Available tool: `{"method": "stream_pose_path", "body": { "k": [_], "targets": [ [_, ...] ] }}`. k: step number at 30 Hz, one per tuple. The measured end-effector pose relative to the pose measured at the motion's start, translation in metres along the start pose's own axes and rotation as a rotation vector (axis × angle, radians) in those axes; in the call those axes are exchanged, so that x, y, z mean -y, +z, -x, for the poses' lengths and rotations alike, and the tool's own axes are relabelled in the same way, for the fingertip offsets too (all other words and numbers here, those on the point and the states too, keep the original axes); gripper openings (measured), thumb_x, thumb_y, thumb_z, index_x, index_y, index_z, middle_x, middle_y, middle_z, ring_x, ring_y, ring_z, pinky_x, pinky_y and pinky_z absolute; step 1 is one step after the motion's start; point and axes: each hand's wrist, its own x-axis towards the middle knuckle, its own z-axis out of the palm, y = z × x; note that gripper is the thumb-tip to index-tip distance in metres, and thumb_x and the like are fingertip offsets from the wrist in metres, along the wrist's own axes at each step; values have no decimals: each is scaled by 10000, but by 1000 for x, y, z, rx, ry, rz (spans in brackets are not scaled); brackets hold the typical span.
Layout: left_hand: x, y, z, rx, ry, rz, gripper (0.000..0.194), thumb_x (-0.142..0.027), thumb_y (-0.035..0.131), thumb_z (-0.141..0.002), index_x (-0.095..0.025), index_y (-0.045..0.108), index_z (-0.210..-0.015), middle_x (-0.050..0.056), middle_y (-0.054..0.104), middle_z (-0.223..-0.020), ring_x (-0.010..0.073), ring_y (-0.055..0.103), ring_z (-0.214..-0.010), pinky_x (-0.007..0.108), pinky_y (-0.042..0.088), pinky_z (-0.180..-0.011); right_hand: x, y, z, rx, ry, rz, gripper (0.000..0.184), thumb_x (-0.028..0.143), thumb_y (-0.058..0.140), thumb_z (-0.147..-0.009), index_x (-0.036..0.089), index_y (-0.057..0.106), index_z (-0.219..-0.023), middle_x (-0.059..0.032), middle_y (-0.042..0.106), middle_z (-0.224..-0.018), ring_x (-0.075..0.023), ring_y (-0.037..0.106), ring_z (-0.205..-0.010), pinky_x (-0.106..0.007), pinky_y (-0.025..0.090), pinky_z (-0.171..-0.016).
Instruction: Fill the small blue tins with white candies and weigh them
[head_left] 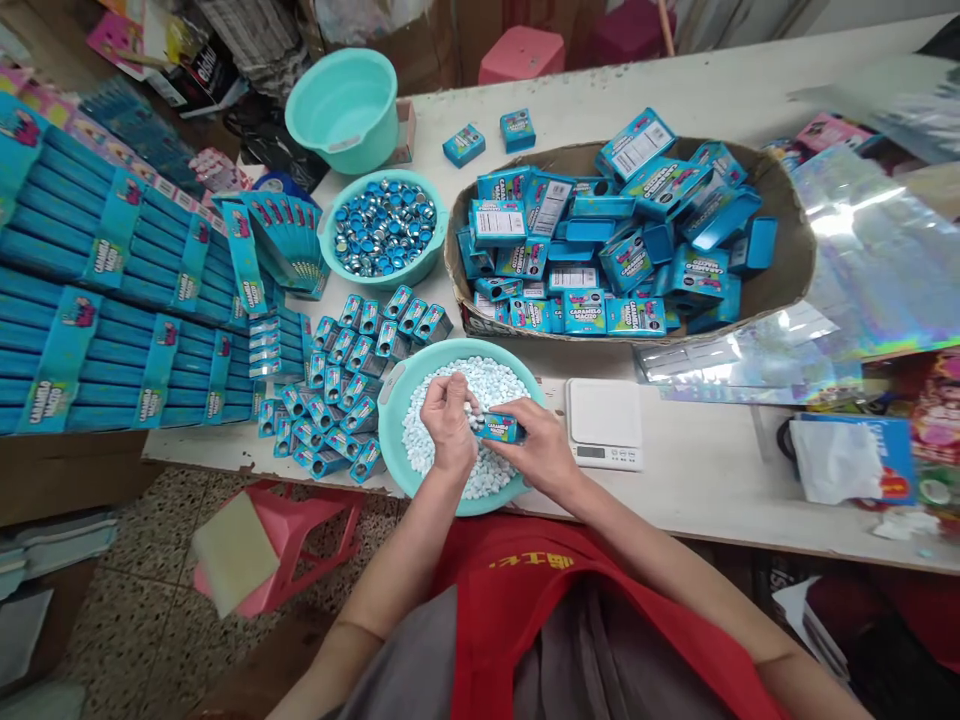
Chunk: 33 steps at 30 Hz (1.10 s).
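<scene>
My right hand (pixel 541 452) grips a small blue candy box (pixel 501 427) over a teal bowl (pixel 390 420) full of small white candies (pixel 487 385). My left hand (pixel 448 420) is closed in a pinch at the box's open left end, with white candies at its fingertips. Both hands hover just above the candy heap, close to the table's front edge.
Several open small boxes (pixel 345 390) lie left of the bowl. A white scale (pixel 604 422) sits to the right. Behind are a bowl of foil-wrapped pieces (pixel 384 227), an empty teal basin (pixel 343 105), a basket of blue boxes (pixel 787 270), and stacked blue cartons (pixel 112 300).
</scene>
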Motion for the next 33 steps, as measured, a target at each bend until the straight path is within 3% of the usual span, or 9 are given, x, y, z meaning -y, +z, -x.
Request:
{"method": "stream_pose_path", "body": {
  "k": [5, 10, 17, 19, 22, 26, 29, 31, 33],
  "targets": [
    [-11, 3, 4, 31, 5, 48, 363, -476, 685, -743, -179, 490, -663, -64, 453, -512, 58, 428, -432, 184, 341, -422, 3, -5, 3, -32, -24, -69, 301, 276, 729, -728, 246, 653, -1017, -50, 671, -938, -233, 628, -914, -382, 512, -811],
    [-4, 7, 8, 82, -14, -7, 377, -471, 717, -715, -174, 495, -649, -76, 421, -468, 38, 368, -385, 172, 270, -373, 2, -2, 4, -38, 15, -120, 283, 248, 743, -706, 224, 661, -976, -51, 666, -918, -226, 622, -896, -379, 505, -805],
    [-30, 1, -5, 148, -205, 184, 412, -468, 739, -692, -174, 452, -663, -74, 412, -520, 22, 350, -372, 158, 213, -332, -11, -17, 8, -12, 125, -364, 367, 409, 796, -647, 239, 686, -954, -45, 644, -978, -212, 616, -956, -378, 497, -878],
    [-32, -5, -12, 118, -234, 181, 422, -466, 752, -676, -174, 446, -670, -77, 409, -525, 17, 348, -373, 148, 215, -333, -13, -20, 8, -22, 154, -396, 398, 443, 807, -622, 243, 693, -947, -46, 633, -975, -213, 612, -959, -387, 494, -892],
    [-15, -13, -22, 33, -243, 115, 427, -467, 755, -662, -175, 444, -674, -77, 413, -535, 18, 353, -382, 141, 228, -341, -15, -21, 7, -4, 174, -430, 420, 467, 812, -603, 248, 697, -942, -42, 632, -954, -214, 611, -946, -394, 501, -886],
    [23, -28, -29, -15, -178, -103, 393, -504, 678, -716, -182, 462, -650, -67, 420, -529, 47, 367, -405, 160, 268, -376, -20, -39, 18, -30, 212, -510, 444, 467, 817, -593, 245, 687, -955, -39, 636, -973, -213, 627, -909, -366, 537, -804],
    [40, -42, -34, 183, -26, -568, 279, -421, 716, -673, -194, 562, -625, 9, 576, -653, 153, 572, -660, 258, 469, -619, -38, -65, 36, -196, 305, -509, 434, 438, 814, -604, 245, 670, -965, -33, 644, -976, -199, 642, -812, -338, 555, -684],
    [39, -46, -37, 328, 127, -856, 145, -324, 744, -632, -224, 654, -687, 60, 654, -867, 255, 594, -943, 384, 453, -869, -60, -81, 48, -349, 355, -428, 399, 413, 799, -627, 235, 661, -957, -34, 657, -953, -202, 645, -798, -347, 555, -679],
    [30, -39, -41, 352, 274, -952, 105, -293, 699, -686, -254, 693, -783, 73, 656, -978, 287, 563, -1036, 436, 387, -963, -86, -90, 55, -464, 380, -323, 375, 401, 789, -636, 220, 657, -937, -38, 662, -909, -212, 647, -798, -368, 554, -699]
  ]
}}
